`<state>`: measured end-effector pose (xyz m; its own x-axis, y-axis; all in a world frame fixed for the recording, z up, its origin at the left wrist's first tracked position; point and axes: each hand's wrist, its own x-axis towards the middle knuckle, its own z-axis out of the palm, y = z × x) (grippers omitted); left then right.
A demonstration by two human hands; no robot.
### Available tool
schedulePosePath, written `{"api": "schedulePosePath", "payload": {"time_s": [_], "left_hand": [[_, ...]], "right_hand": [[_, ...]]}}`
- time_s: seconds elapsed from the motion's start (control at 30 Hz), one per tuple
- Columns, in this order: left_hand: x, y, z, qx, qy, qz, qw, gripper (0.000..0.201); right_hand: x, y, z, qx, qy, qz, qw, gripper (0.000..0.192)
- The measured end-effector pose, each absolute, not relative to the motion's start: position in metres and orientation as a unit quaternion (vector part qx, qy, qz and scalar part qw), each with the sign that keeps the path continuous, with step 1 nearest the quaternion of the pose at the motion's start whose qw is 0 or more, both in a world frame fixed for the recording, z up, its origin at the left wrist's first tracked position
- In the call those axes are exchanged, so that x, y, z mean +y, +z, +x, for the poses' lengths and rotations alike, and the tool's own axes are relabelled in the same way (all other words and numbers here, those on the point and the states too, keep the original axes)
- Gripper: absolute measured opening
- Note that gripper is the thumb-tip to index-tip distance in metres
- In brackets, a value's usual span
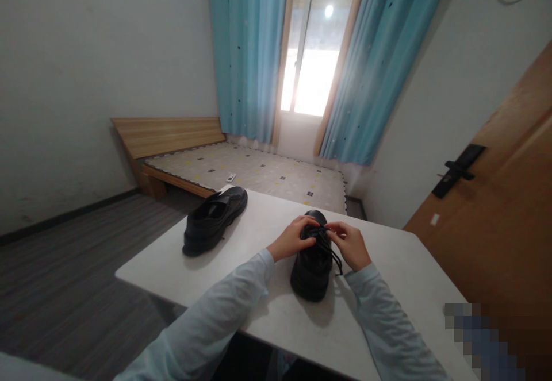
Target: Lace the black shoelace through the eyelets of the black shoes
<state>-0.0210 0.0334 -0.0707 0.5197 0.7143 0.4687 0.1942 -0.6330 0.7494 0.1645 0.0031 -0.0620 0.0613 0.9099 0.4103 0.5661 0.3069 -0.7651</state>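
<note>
While both our hands meet over the near black shoe (311,266), we have its lace (330,250) between our fingers. Our left hand (290,239) lies on the shoe's upper, fingers curled and pinching the lace near the top eyelets; our right hand (351,245) comes in from the other side, thumb and forefinger drawn narrow on the same lace, close to the left fingertips. One loose end of lace trails down the right flank of the shoe toward the tabletop.

That shoe stands upright on the white table (401,266), toe pointing away from us, between our two pale blue sleeves. A second black shoe (214,218) sits well apart to the left, near the far edge, with no hand near it; we cannot tell from here whether it carries a lace at all.

As we judge it, the lacing of the near shoe is partly along: the lace already runs through the eyelets over the tongue, but we see no finished bow, and the hanging end suggests the knot is not yet tied. Whether a first crossing has been made under our fingers is hidden.

Beyond the table lie a low wooden bed (241,168), blue curtains (371,65) around a bright window, and a wooden door (500,208) at right.
</note>
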Motion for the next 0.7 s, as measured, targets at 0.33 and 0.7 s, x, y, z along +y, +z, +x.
{"api": "schedulePosePath", "payload": {"time_s": [0.33, 0.7], "left_hand": [[0.0353, -0.0743, -0.022, 0.277, 0.406, 0.808, 0.325, 0.04], [0.0342, -0.073, -0.0218, 0.277, 0.405, 0.811, 0.32, 0.039]], "right_hand": [[0.0056, -0.0639, 0.1646, -0.589, 0.335, -0.54, 0.5, 0.038], [0.0026, -0.0586, 0.1572, -0.551, 0.381, -0.512, 0.537, 0.043]]}}
